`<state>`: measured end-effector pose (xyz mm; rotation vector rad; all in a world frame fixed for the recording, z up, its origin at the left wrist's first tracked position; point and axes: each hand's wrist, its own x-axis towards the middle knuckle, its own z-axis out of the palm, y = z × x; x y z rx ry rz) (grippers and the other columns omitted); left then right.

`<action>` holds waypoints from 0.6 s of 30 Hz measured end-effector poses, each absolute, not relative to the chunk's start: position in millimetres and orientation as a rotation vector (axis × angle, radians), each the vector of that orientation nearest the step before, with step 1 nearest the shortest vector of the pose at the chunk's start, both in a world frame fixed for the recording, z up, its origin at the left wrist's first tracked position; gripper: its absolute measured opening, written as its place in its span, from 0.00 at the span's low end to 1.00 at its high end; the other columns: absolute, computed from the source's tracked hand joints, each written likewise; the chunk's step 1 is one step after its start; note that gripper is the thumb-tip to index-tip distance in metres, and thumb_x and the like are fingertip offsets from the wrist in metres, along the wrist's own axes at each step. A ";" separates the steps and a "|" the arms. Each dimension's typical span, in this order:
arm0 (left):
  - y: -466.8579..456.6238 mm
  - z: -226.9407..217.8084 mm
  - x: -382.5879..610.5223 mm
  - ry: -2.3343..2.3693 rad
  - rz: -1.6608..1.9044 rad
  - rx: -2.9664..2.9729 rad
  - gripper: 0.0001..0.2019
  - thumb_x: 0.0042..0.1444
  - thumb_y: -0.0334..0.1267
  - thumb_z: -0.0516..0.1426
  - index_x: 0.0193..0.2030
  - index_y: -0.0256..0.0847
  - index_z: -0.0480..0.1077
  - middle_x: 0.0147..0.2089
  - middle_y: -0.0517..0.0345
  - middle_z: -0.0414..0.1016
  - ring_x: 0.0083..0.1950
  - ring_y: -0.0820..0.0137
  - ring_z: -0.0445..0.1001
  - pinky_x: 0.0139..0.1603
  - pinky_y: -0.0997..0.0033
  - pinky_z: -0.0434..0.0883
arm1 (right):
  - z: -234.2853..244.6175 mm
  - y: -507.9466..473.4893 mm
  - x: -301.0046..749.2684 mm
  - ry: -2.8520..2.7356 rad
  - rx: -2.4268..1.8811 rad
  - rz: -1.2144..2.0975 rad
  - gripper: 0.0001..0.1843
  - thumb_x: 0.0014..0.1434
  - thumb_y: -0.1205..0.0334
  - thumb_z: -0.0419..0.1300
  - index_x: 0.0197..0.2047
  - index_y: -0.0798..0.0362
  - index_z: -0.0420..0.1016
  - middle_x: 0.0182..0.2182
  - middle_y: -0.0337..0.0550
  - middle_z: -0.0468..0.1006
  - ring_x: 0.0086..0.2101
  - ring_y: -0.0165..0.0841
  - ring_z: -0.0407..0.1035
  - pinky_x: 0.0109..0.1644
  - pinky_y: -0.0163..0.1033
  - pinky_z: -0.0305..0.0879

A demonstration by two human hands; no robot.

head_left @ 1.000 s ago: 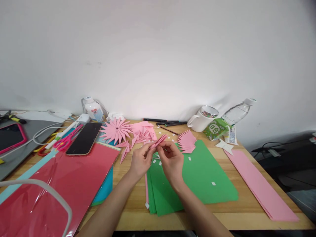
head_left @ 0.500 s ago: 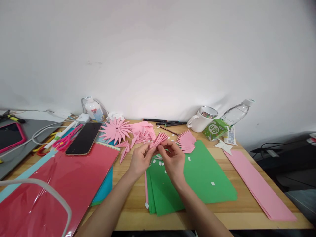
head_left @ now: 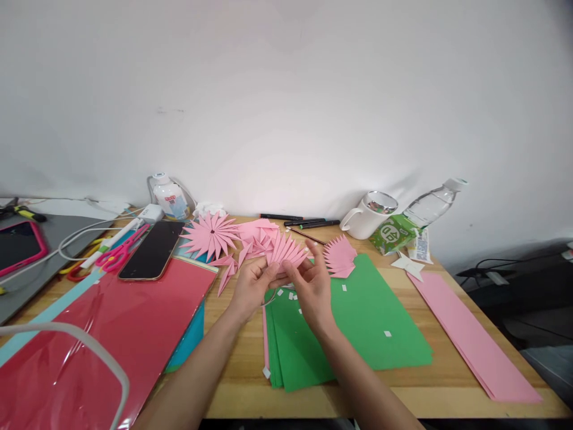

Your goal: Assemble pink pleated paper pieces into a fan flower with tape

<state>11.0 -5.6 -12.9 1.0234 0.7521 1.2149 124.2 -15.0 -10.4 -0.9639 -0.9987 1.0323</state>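
Between my two hands is a pink folded-paper fan [head_left: 286,249] with pointed tips, spread out and facing away from me. My left hand [head_left: 253,286] pinches its lower left part between thumb and fingers. On the other side, my right hand [head_left: 313,289] grips the lower right part with the thumb, its index finger raised. Both hands are above the far left corner of a stack of green paper [head_left: 349,322]. A second pink fan [head_left: 341,257] lies just right of my right hand. To the left rests a round pink paper flower [head_left: 212,234], with loose pink folded pieces [head_left: 259,236] beside it.
Small white paper bits lie on the green sheets. Pens [head_left: 308,224], a white mug [head_left: 369,215], a green box [head_left: 394,233] and a tilted bottle [head_left: 434,203] line the wall. Left are a phone [head_left: 152,251], pink scissors [head_left: 120,251] and red sheets [head_left: 134,322]. Pink strips [head_left: 474,340] lie right.
The pink fan in my hands has spread from a narrow, bunched shape to a wider one. My right index finger has lifted away from it.
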 end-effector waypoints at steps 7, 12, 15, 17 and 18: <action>-5.1 -8.6 8.7 0.822 1.105 0.978 0.20 0.45 0.52 0.65 0.29 0.41 0.61 0.27 0.59 0.75 0.33 0.65 0.78 0.36 0.63 0.76 | -9.9 -14.7 126.0 -0.994 -0.965 1.177 0.12 0.48 0.52 0.68 0.27 0.51 0.75 0.24 0.38 0.78 0.30 0.36 0.73 0.36 0.43 0.73; -3.8 -9.4 4.8 0.986 1.154 1.121 0.19 0.46 0.47 0.66 0.24 0.40 0.60 0.20 0.66 0.65 0.19 0.77 0.65 0.18 0.78 0.63 | -15.7 -13.7 126.4 -0.994 -0.924 1.141 0.10 0.50 0.56 0.67 0.32 0.52 0.76 0.29 0.39 0.80 0.32 0.33 0.73 0.40 0.40 0.71; -3.6 -11.3 4.8 0.972 1.129 1.060 0.18 0.47 0.47 0.65 0.26 0.40 0.61 0.19 0.67 0.64 0.16 0.78 0.63 0.15 0.78 0.59 | -17.7 -13.1 127.3 -0.974 -0.943 1.148 0.12 0.49 0.55 0.68 0.34 0.53 0.76 0.30 0.40 0.80 0.32 0.33 0.73 0.39 0.39 0.72; -3.6 -11.8 5.9 0.978 1.120 1.018 0.17 0.46 0.47 0.65 0.29 0.41 0.62 0.19 0.69 0.63 0.15 0.80 0.59 0.14 0.79 0.56 | -17.9 -13.0 127.9 -0.945 -0.970 1.178 0.14 0.49 0.54 0.68 0.35 0.53 0.75 0.30 0.40 0.80 0.30 0.32 0.73 0.35 0.38 0.72; -3.5 -11.9 6.6 0.995 1.122 1.015 0.17 0.46 0.46 0.66 0.30 0.41 0.62 0.19 0.70 0.61 0.15 0.81 0.57 0.14 0.80 0.54 | -17.7 -13.1 128.0 -0.931 -0.980 1.195 0.15 0.49 0.53 0.68 0.36 0.53 0.75 0.29 0.40 0.80 0.29 0.32 0.73 0.33 0.37 0.73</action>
